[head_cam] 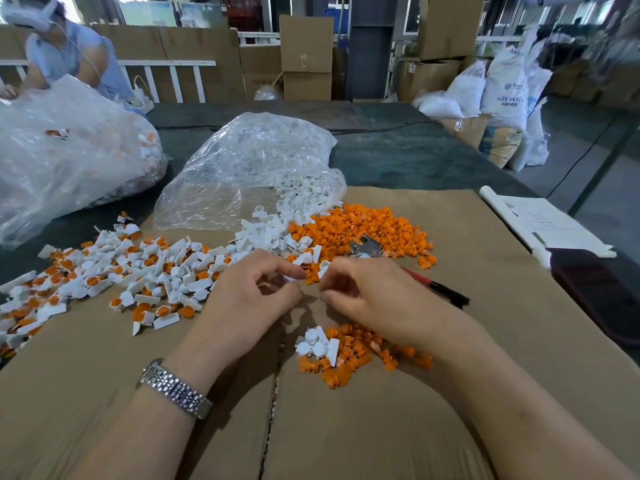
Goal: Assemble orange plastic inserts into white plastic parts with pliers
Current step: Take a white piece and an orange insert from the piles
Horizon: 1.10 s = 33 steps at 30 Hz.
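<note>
Left hand (254,289) and right hand (363,292) meet with curled fingers pinching a white part (323,268) and orange insert (311,277) between their fingertips, loose orange inserts (360,230) and pliers (367,249) just beyond the right hand, assembled pieces (114,275) left of the left hand.

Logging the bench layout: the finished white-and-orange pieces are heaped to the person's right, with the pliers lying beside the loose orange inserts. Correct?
Not quite. The head view shows the finished pieces heaped to the person's left. The pliers do lie beside the loose orange inserts.
</note>
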Tool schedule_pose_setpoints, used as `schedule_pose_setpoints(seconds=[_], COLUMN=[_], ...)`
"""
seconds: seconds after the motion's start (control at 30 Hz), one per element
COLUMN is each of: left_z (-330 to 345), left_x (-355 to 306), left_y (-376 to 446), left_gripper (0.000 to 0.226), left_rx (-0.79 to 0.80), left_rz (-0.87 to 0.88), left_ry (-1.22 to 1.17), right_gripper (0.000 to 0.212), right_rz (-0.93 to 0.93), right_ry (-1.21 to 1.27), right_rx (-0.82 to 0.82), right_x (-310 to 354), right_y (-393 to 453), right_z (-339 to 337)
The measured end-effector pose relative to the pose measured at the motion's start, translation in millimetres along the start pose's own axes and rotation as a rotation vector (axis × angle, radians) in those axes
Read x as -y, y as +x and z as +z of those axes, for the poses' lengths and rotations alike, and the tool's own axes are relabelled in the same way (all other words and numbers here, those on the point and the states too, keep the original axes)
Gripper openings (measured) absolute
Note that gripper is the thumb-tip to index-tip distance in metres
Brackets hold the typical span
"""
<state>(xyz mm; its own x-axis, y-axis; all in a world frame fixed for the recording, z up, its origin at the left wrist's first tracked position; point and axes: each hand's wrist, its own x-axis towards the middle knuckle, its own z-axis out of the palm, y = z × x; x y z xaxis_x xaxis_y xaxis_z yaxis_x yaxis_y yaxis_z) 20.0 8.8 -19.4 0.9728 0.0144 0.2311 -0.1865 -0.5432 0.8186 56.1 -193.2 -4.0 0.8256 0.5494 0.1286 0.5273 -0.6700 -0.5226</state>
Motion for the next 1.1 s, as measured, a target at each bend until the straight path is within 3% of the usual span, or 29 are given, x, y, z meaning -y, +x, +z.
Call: schedule_pose_setpoints(seconds=[0.27,0.67,0.87,1.0,1.1], left_z=[-1.9,3.0,-1.0,-1.1,4.5], left_x=[-7.6,-11.0,-11.6,-15.5,-16.2], left_y=[-3.7,-7.4,-6.7,-6.7,-8.6], left_gripper=[0.04,0.052,0.043,0.022,0.024], left_rx=[0.15,0.085,0.009,0.026,-0.037], left_rz=[0.009,0.159,0.048,-0.032,-0.003], left_ry=[-0.201,-0.022,-0.212,-0.338,-0.275], right_gripper=[0.008,0.004,0.005,0.006,0.006], right_rz=[0.023,0.037,-0.014,-0.028,-0.023], right_ry=[0.453,0.364,0.467,0.413,0.376], right_rx=[-0.197,-0.203,-0.173,-0.188,-0.245], right_x=[0.7,1.1,3.4,5.4,7.7], right_y=[-0.3,2.4,-1.2,-1.5,0.8], right_z=[-10.9,-0.5,-5.4,-3.8,2.8])
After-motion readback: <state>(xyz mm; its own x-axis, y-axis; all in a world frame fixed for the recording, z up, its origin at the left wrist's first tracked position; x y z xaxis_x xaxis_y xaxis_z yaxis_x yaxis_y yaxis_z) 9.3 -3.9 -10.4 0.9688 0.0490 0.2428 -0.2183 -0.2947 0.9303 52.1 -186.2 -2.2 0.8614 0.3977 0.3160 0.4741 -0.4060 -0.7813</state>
